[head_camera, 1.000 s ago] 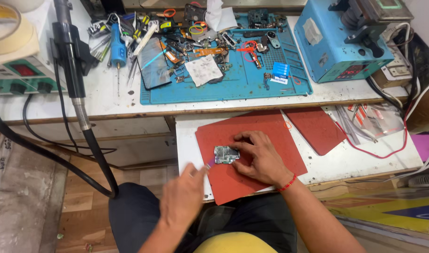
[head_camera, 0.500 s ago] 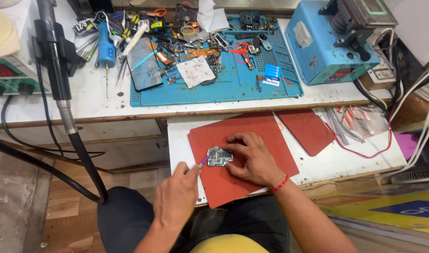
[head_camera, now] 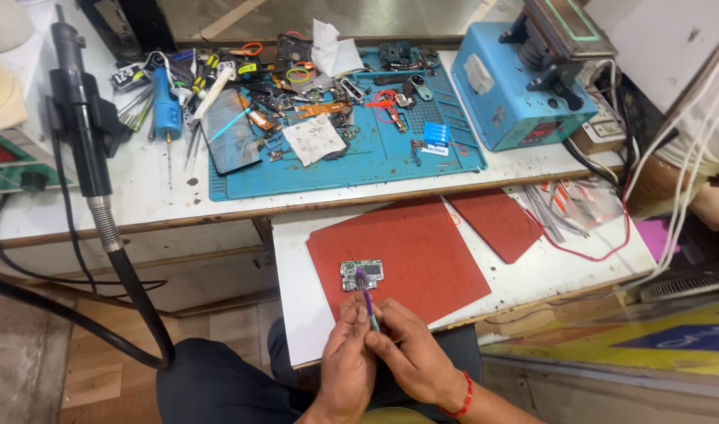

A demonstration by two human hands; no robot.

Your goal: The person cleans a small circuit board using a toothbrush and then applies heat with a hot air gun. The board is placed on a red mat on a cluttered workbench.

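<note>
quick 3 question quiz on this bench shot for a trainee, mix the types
1. True or false: the circuit board lies on the blue mat.
2. What touches the board? A) purple tool B) hot-air wand C) phone
3. Fill in: both hands, left and right, grip the tool near its ____ end.

Key
1. False: it lies on the big red mat.
2. A.
3. Lower; its tip rests on the board.

both hands, left hand (head_camera: 348, 363) and right hand (head_camera: 413, 357), pinch a thin purple tool (head_camera: 367, 294) whose tip touches a small circuit board (head_camera: 362, 274) lying on the red mat (head_camera: 422, 251) (a cluttered blue work mat (head_camera: 351, 161) sits behind).
</note>
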